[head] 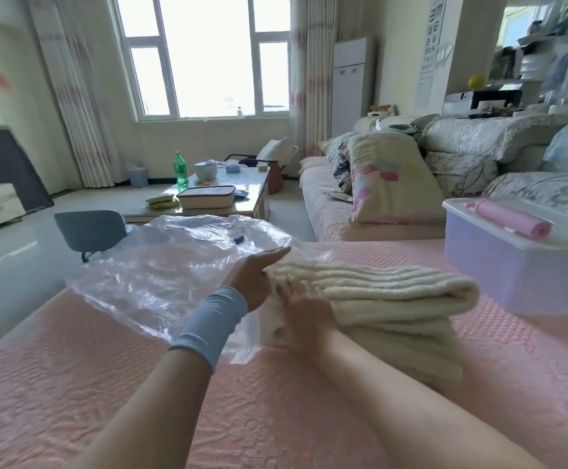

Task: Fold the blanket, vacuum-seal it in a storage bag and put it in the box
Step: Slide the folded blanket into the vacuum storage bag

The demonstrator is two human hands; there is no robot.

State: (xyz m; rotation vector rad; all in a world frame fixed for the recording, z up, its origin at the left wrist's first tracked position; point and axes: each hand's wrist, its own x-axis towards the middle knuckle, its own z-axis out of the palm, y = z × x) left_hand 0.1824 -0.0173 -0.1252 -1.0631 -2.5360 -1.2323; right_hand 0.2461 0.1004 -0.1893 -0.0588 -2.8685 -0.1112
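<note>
Right hand [304,308] flat, fingers spread, pressing the left end of the folded cream blanket [394,299] on the pink cover [106,384]. Left hand [258,275] just beside it, fingers straight at the mouth of the clear storage bag [160,265]. Lidded box [512,265] farther right.

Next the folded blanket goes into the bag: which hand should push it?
Right, probably. The right hand lies on the blanket at the end facing the storage bag. The left hand is at the bag's mouth, fingers straight against the plastic, and better suited to holding it open.
</note>
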